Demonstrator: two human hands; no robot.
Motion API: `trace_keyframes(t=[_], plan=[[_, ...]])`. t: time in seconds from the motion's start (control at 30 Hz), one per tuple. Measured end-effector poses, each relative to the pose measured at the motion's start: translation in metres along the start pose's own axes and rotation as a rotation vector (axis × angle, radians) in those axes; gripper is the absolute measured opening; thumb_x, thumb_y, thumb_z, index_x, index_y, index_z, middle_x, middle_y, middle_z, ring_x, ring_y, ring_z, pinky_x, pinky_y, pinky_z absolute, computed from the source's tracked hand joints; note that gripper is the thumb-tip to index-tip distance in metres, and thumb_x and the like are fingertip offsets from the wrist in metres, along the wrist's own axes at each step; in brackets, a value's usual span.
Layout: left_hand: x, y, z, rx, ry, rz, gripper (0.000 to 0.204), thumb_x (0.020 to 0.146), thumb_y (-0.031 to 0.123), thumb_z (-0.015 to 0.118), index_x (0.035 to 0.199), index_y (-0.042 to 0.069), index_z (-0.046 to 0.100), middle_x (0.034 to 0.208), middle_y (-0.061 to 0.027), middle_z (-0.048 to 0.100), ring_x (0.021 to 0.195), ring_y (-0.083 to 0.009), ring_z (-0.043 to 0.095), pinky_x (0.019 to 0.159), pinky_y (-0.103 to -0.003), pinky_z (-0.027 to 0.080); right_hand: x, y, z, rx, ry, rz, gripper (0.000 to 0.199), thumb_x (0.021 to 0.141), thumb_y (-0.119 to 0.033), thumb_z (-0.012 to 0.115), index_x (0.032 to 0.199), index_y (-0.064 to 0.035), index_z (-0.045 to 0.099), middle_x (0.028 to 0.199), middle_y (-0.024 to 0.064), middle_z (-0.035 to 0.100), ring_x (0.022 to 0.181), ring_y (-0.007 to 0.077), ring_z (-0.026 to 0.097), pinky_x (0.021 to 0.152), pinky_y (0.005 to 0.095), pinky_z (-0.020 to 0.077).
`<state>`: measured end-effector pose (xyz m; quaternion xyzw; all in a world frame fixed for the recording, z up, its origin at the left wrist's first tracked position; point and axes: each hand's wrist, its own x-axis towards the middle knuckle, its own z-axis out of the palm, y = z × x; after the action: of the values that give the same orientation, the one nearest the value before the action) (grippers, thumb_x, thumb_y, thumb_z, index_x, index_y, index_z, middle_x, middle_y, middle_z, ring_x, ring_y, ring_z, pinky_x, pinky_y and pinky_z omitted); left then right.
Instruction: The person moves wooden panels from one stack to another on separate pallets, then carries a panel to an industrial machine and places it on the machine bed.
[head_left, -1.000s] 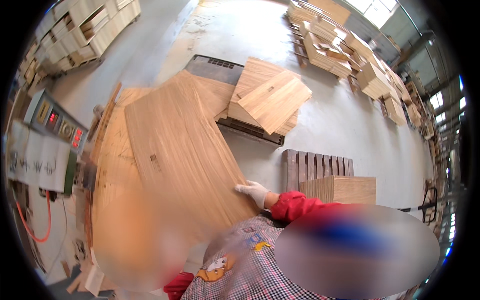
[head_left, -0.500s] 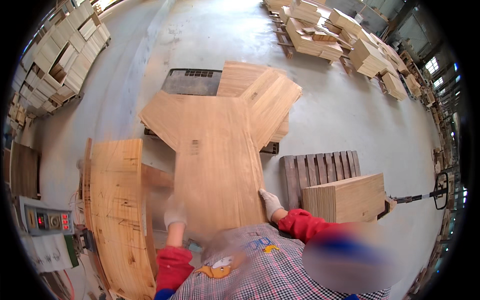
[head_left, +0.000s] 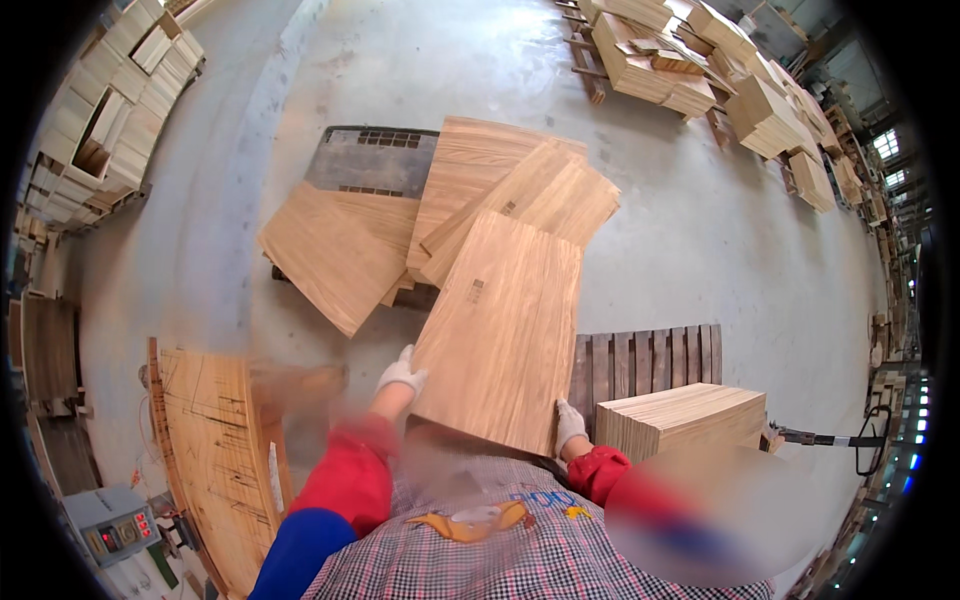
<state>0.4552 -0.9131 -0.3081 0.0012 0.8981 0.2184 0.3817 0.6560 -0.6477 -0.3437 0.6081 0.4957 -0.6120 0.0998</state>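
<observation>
Between my two gloved hands I hold a wide wooden panel (head_left: 500, 340), tilted out in front of my checked apron. My left hand (head_left: 402, 373) grips its left edge near the lower corner, thumb side up. On the opposite edge, my right hand (head_left: 571, 424) is closed around the right lower corner. The panel's far end overlaps a fanned pile of wooden panels (head_left: 510, 190). Another loose panel (head_left: 335, 255) lies at an angle left of that pile. The fingers under the held panel are hidden.
A black plastic pallet (head_left: 370, 160) lies beneath the pile. At right, a stack of panels (head_left: 690, 420) sits by a dark slatted pallet (head_left: 650, 360). To my left stand a wooden bench (head_left: 215, 440) and a grey control box (head_left: 112, 525). More panel stacks (head_left: 640, 70) stand far right.
The held panel has swung rightward and lifted, uncovering more of the loose panel and pile. Both hands moved with it, the left one forward and right.
</observation>
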Motion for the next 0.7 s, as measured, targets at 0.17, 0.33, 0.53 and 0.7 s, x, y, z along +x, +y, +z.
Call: trace_keyframes(t=[0.17,0.33,0.53,0.7], plan=[[0.083,0.021,-0.013,-0.17,0.0,0.157,0.064,0.076,0.03,0.059,0.13,0.005,0.036,0.122,-0.021,0.048,0.112,-0.0341,0.047,0.094,-0.036,0.037,0.038,-0.041,0.028,0.006,0.009,-0.119,0.043,0.085,-0.024,0.052,0.122,-0.0027,0.044,0.111,0.0103,0.053,0.094,0.0224,0.051,0.081,0.0362,0.0419],[0.161,0.017,-0.011,-0.263,0.158,0.348,0.058,0.077,0.027,0.058,0.128,0.004,0.039,0.126,-0.0199,0.045,0.118,-0.0319,0.041,0.099,-0.035,0.034,0.112,-0.018,0.02,-0.166,0.008,-0.24,0.046,0.085,-0.021,0.051,0.128,-0.0097,0.039,0.102,0.0071,0.055,0.081,0.0183,0.056,0.067,0.0312,0.0466],[0.209,-0.092,0.003,-0.336,0.09,0.068,0.057,0.079,0.03,0.055,0.127,0.004,0.04,0.127,-0.0197,0.044,0.119,-0.0317,0.04,0.099,-0.036,0.033,0.07,-0.061,0.104,-0.26,-0.089,0.087,0.037,0.085,-0.017,0.051,0.12,-0.0078,0.046,0.087,0.0047,0.058,0.07,0.0151,0.055,0.061,0.0287,0.0467],[0.25,-0.212,0.02,-0.324,-0.153,-0.463,0.057,0.078,0.034,0.054,0.126,0.005,0.042,0.121,-0.0212,0.05,0.112,-0.0339,0.048,0.094,-0.038,0.038,0.057,-0.076,0.187,-0.316,-0.239,0.25,0.034,0.085,-0.014,0.052,0.117,-0.0033,0.048,0.089,0.0063,0.057,0.074,0.0152,0.054,0.063,0.0273,0.0451]])
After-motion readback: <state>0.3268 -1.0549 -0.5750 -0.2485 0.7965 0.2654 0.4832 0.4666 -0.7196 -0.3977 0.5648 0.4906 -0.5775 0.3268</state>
